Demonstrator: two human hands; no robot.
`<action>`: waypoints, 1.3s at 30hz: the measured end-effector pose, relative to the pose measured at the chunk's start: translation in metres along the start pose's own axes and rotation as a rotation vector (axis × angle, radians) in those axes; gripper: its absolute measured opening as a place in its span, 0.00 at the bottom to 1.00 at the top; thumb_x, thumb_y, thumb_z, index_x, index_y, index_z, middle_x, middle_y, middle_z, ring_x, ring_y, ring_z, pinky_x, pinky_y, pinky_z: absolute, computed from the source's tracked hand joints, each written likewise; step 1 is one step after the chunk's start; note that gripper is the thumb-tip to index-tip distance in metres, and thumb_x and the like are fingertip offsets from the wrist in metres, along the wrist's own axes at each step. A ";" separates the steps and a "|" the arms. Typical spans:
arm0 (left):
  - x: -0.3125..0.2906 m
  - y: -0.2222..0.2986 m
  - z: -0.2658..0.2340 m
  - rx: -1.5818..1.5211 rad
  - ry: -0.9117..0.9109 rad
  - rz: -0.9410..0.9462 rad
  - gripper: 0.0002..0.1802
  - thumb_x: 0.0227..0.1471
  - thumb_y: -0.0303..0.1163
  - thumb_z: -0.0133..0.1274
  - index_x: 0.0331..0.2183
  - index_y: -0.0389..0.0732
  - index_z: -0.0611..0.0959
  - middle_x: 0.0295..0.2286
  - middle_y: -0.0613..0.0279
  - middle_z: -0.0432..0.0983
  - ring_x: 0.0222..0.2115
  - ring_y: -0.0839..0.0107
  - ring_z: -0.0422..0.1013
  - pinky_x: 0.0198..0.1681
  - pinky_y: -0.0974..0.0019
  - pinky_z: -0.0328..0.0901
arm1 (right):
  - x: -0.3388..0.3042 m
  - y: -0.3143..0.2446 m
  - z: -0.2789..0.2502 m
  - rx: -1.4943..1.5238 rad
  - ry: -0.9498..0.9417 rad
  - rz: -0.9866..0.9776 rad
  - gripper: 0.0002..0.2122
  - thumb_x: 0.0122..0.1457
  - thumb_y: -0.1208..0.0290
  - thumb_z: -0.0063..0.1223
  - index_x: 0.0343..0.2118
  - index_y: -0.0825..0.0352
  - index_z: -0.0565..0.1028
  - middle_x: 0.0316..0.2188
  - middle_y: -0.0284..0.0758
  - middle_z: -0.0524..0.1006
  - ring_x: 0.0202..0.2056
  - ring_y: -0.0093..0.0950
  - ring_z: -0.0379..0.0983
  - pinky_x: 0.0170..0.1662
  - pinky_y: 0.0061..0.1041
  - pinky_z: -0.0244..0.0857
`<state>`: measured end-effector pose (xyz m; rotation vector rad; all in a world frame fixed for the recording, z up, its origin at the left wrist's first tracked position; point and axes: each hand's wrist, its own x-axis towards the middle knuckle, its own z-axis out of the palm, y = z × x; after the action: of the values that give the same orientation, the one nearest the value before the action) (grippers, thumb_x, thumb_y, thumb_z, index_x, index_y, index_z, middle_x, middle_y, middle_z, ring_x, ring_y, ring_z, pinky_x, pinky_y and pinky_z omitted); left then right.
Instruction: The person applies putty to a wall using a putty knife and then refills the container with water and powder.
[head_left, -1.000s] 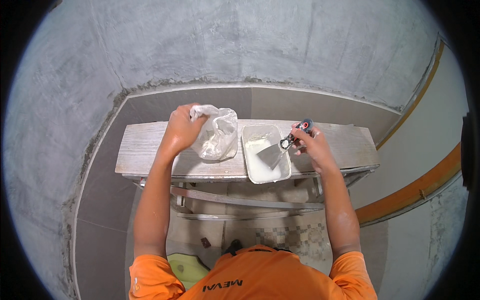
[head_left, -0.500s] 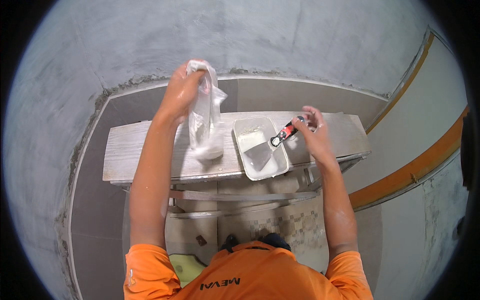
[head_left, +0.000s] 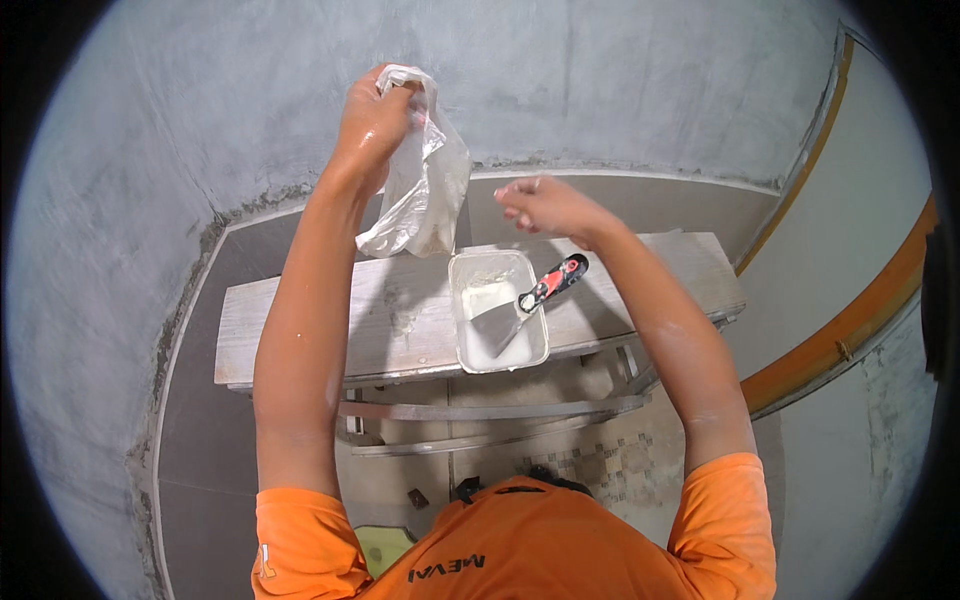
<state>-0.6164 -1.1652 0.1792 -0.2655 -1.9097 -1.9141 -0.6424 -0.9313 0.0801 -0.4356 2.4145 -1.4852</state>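
Note:
My left hand is raised and closed around the top of a translucent plastic bag, smeared with white, hanging above the bench's far edge. To its right, my right hand is in the air, fingers loosely bent and a little apart, with nothing visible in them. Below it, a rectangular plastic tub on the bench holds white paste. A putty knife with a black and red handle rests in the tub, its blade in the paste and its handle leaning over the right rim.
The tub stands on a long, whitened wooden bench with rails beneath. Behind is a grey plastered wall. An orange-edged panel stands at the right. A small brown piece and a yellow-green object lie low, near my feet.
My right hand has left the putty knife's handle and moved up and left toward the bag. My left hand has lifted the bag higher, and the bag hangs more spread out.

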 end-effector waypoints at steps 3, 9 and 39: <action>0.013 -0.006 0.005 -0.046 0.014 0.022 0.08 0.58 0.27 0.49 0.38 0.36 0.81 0.29 0.63 0.77 0.29 0.75 0.70 0.34 0.67 0.67 | 0.014 0.003 0.001 -0.140 -0.068 0.005 0.26 0.69 0.51 0.48 0.52 0.75 0.72 0.38 0.39 0.78 0.32 0.22 0.72 0.43 0.28 0.71; 0.005 0.002 0.038 -0.029 -0.080 0.056 0.07 0.61 0.26 0.48 0.40 0.38 0.79 0.32 0.64 0.76 0.33 0.75 0.72 0.36 0.67 0.68 | 0.022 -0.011 -0.006 0.498 -0.208 0.202 0.27 0.73 0.47 0.32 0.57 0.69 0.66 0.40 0.44 0.79 0.45 0.36 0.79 0.49 0.36 0.76; -0.077 0.009 0.044 0.132 -0.177 0.216 0.05 0.57 0.28 0.53 0.34 0.37 0.81 0.29 0.66 0.76 0.32 0.78 0.69 0.38 0.70 0.66 | 0.059 -0.017 0.014 0.546 -0.273 -0.112 0.11 0.63 0.67 0.58 0.44 0.65 0.81 0.40 0.33 0.81 0.40 0.24 0.77 0.45 0.28 0.70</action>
<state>-0.5513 -1.1089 0.1567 -0.5920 -2.0174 -1.6640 -0.6895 -0.9737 0.0850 -0.6018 1.7107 -1.9022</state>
